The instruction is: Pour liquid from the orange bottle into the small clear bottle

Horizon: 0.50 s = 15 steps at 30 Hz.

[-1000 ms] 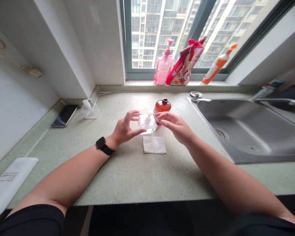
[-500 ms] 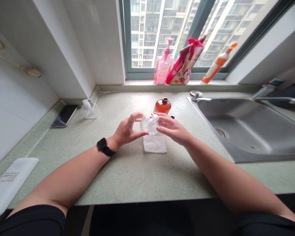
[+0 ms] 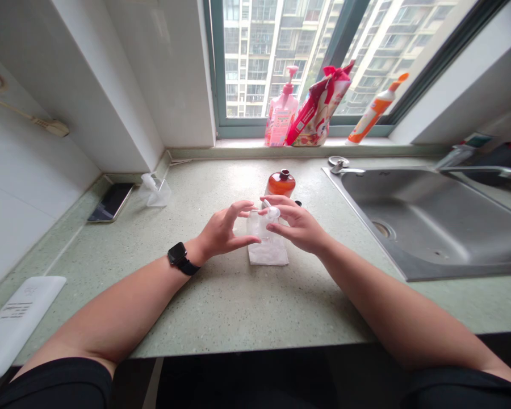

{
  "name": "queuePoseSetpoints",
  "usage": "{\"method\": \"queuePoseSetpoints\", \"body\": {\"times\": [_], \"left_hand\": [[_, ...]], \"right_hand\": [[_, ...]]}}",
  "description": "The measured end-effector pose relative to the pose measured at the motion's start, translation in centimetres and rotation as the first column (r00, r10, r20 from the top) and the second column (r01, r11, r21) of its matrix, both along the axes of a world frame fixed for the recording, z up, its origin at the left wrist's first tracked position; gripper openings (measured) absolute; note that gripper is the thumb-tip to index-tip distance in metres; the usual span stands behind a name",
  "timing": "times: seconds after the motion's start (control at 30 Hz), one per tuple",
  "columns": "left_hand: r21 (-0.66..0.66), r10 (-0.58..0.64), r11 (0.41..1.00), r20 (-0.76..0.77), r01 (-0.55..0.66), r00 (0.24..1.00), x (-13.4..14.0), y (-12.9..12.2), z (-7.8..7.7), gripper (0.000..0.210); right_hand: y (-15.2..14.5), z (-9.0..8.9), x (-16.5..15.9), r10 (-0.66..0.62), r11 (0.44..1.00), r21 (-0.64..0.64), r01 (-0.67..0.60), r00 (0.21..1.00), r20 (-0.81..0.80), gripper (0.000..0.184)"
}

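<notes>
Clear bottle [image 3: 258, 227] partly behind right hand [image 3: 300, 226], base perhaps on tissue [image 3: 268, 255]

Countertop [image 3: 221, 301]: one, pale green, dark-speckled, with a straight front edge.
Set into its right part: stainless steel sink [image 3: 430, 210], basin with drain.
Lying or standing directly on it:
- Smartphone [image 3: 111, 202], one, dark screen up, far left corner, near the wall.
- Translucent pump-topped container [image 3: 158, 194], one, just right of the phone.
- Amber bottle [image 3: 281, 184], one, upright, neck uncapped, towards the back; lower body hidden.
- Small black piece [image 3: 298, 203], mostly hidden, beside it.
- Tissue [image 3: 268, 254], one, white, folded flat, nearer the front; far part overlapped by a clear pump bottle [image 3: 259, 225], contact undeterminable.
- Flat white slab [image 3: 21, 324], one, rounded corners, dark printing, front left.
</notes>
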<state>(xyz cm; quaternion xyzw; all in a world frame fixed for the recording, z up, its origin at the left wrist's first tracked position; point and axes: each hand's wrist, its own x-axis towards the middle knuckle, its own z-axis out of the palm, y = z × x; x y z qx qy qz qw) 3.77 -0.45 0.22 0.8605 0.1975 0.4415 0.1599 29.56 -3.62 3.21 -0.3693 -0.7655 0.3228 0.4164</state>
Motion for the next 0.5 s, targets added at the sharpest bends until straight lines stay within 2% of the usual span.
{"method": "queuePoseSetpoints", "body": {"times": [0.3,0.5], "left_hand": [[0.106,0.126,0.987,0.0,-0.125,0.992,0.4,-0.6,0.3,0.086],[0.166,0.175,0.971,-0.023,-0.169,0.984,0.3,-0.5,0.2,0.086]], "right_hand": [[-1.1,0.3,-1.6,-0.248,0.953,0.179,0.243,0.969,0.005,0.025],[-1.1,0.1,-1.9,-0.261,0.939,0.229,0.258,0.965,-0.015,0.024]]}}
